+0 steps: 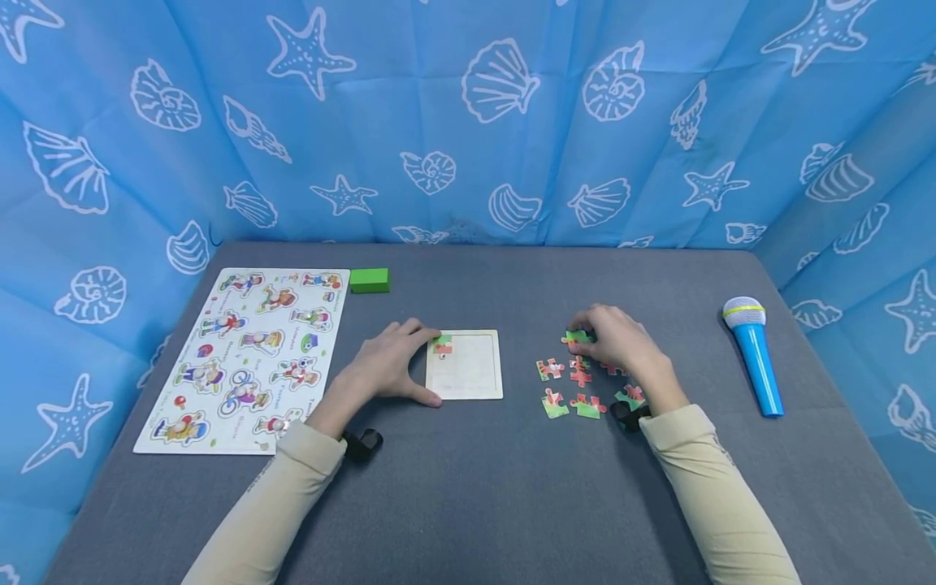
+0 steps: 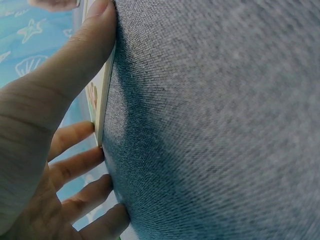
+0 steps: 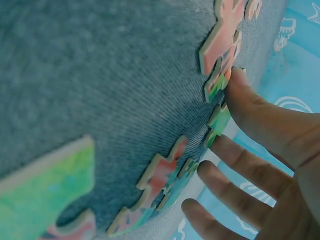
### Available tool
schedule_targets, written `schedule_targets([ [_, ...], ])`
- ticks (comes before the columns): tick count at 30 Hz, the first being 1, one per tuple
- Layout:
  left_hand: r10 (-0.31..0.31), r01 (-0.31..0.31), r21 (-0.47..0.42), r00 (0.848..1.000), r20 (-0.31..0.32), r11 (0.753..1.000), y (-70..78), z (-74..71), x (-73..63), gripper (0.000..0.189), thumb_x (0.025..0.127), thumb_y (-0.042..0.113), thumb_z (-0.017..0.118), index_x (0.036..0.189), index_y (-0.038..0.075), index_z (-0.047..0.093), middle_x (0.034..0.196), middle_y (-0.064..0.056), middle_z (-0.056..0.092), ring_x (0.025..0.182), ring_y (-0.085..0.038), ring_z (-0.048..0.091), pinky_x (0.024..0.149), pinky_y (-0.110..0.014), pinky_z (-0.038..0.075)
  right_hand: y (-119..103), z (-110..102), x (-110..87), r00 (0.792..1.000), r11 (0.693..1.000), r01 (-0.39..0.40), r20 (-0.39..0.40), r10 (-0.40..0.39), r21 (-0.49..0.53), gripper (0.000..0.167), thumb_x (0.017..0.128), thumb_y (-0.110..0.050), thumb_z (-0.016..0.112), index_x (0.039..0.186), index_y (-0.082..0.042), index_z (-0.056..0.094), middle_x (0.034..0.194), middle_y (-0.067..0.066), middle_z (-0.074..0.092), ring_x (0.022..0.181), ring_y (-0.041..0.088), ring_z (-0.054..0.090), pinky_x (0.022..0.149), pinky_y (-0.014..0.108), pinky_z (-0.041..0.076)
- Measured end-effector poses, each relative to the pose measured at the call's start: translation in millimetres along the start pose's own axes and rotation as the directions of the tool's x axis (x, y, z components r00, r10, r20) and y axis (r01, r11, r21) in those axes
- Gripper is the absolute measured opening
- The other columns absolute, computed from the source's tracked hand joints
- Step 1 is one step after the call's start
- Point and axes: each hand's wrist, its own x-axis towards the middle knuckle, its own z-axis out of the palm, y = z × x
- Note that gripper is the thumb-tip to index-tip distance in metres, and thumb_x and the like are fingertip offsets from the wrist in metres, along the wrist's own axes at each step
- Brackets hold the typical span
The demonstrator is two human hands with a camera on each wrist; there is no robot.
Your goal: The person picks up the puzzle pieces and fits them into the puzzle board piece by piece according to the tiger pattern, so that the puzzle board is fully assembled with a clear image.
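A small pale square puzzle tray [image 1: 468,382] lies on the grey table, with a green-and-red jigsaw piece [image 1: 444,344] in its upper left corner. My left hand [image 1: 391,366] holds the tray's left side, thumb at the lower edge and index fingertip at the upper left corner. In the left wrist view, the thumb [image 2: 75,60] lies against the tray's rim [image 2: 106,90]. To the right, my right hand [image 1: 617,337] pinches a green jigsaw piece [image 3: 218,122] between thumb and index finger at the far side of a loose group. Its other fingers are spread.
Several loose jigsaw pieces [image 1: 587,405] lie near my right hand. At left is a picture board [image 1: 241,357] with sports figures, beside a green block [image 1: 370,281]. A blue toy microphone [image 1: 756,357] lies far right. A blue seashell curtain [image 1: 439,122] hangs behind the table.
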Motion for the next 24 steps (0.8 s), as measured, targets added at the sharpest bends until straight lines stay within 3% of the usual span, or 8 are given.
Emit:
schedule_targets([
  [8,-0.005,0.005,0.002,1.0,-0.002,1.0,-0.6,0.4,0.0,0.107,0.068,0.068,0.086,0.156,0.022,0.044,0.148,-0.007,0.051,0.131,-0.031,0.051,0.099,-0.066,0.048,0.3,2.8,-1.5,0.999,0.999,0.035,-0.008,-0.034,0.016,0.036,0.094,-0.019,0.075,0.127,-0.006,0.072,0.117,0.02,0.066,0.104,0.034,0.063,0.087,0.053,0.052],
  [17,-0.009,0.009,0.007,1.0,-0.003,1.0,-0.3,0.4,0.1,0.107,0.068,0.068,0.086,0.156,0.022,0.044,0.148,-0.007,0.051,0.131,-0.031,0.051,0.098,-0.065,0.049,-1.6,3.8,-4.0,0.996,0.997,0.076,-0.035,-0.077,-0.028,0.032,0.095,-0.017,0.072,0.125,-0.005,0.074,0.099,0.015,0.058,0.083,0.025,0.048,0.069,0.035,0.04],
  [24,-0.011,0.011,0.006,1.0,0.007,1.0,-0.2,1.1,0.8,0.107,0.069,0.068,0.085,0.156,0.022,0.043,0.149,-0.007,0.05,0.132,-0.031,0.051,0.099,-0.064,0.049,-1.6,4.7,-3.5,0.997,0.997,0.069,-0.044,-0.07,-0.03,0.032,0.093,-0.017,0.071,0.122,-0.004,0.075,0.104,0.017,0.062,0.086,0.027,0.053,0.073,0.041,0.043],
])
